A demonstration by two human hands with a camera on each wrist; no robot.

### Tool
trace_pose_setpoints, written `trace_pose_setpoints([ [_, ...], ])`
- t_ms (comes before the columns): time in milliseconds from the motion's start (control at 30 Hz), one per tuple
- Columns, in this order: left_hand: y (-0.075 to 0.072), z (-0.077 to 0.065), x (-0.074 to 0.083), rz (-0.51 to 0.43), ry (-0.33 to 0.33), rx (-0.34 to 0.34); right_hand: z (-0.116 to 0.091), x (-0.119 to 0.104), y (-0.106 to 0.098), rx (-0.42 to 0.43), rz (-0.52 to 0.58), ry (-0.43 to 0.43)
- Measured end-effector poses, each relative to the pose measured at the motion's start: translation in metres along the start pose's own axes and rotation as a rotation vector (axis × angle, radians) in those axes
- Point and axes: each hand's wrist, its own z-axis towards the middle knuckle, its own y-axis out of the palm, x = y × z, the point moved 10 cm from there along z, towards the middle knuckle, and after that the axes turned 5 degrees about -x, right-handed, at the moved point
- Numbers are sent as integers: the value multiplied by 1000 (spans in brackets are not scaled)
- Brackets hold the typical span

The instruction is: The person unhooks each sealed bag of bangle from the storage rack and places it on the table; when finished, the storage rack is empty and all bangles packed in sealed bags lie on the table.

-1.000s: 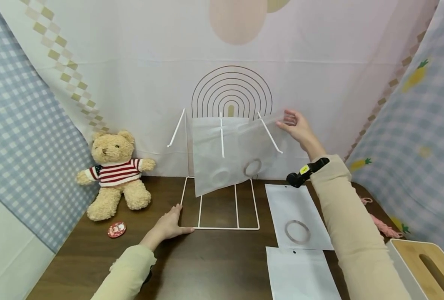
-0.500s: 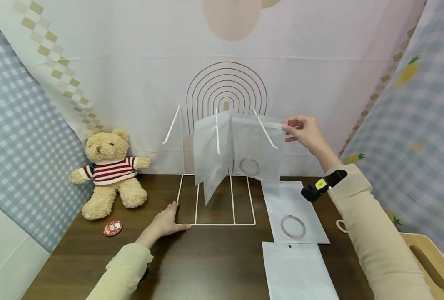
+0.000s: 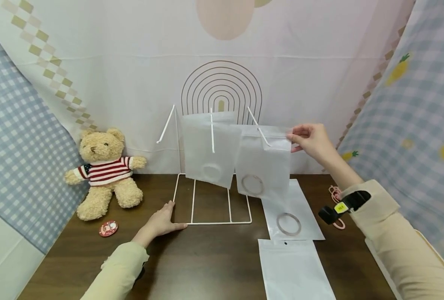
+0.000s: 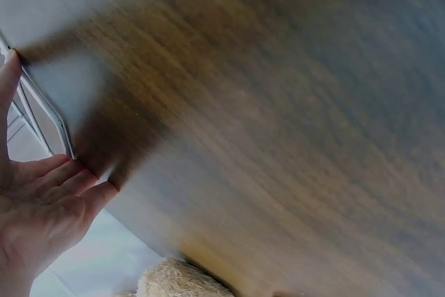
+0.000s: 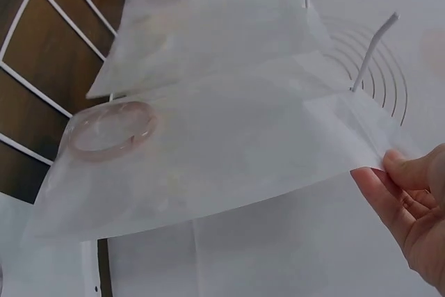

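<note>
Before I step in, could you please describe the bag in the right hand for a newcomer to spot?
On the brown table stands a white wire rack with three prongs. At the rightmost prong is a frosted bag with a ring inside. Unlike the bag at the middle prong and the bags lying on the table, it alone is pinched by the right hand.
</note>
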Motion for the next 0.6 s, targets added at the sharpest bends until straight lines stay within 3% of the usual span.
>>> trace_pose_setpoints([
  [233, 0, 2, 0, 11, 9, 10, -26, -15, -4, -12, -33, -61],
  [467, -2, 1, 3, 25, 15, 15, -45, -20, -11, 13, -26, -49],
  [600, -4, 1, 3, 36, 14, 19, -56, -22, -13, -21, -44, -58],
])
